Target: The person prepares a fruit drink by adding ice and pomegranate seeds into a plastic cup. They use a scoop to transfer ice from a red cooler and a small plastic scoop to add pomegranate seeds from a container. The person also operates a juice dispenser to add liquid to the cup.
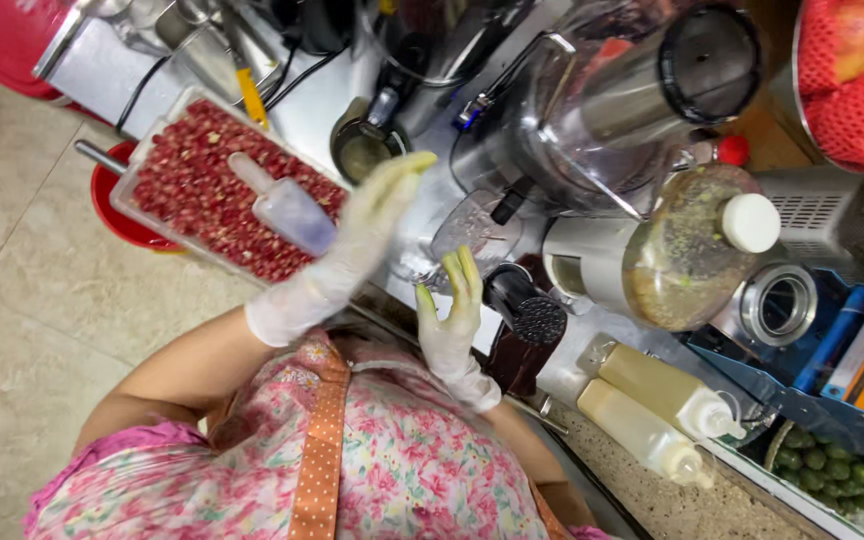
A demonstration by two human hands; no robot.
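Note:
My left hand (364, 235), in a thin clear glove with yellow-green stains on the fingertips, is stretched out flat with fingers apart and holds nothing. It hovers beside a clear tray of red seeds (192, 180), in which a clear plastic scoop (287, 208) lies. My right hand (450, 312), gloved the same way, is open with fingers pointing up. It is just below a clear plastic cup (474, 230) on the metal counter (317, 115). Neither hand visibly touches the cup.
A large juicer (612, 100) stands behind the cup. To its right are a jar of green-brown pulp (687, 250) with a white cap, two pale squeeze bottles (652, 410), a tub of small green fruit (832, 470) and netted red fruit (857, 70). A red bowl (117, 215) sits under the tray.

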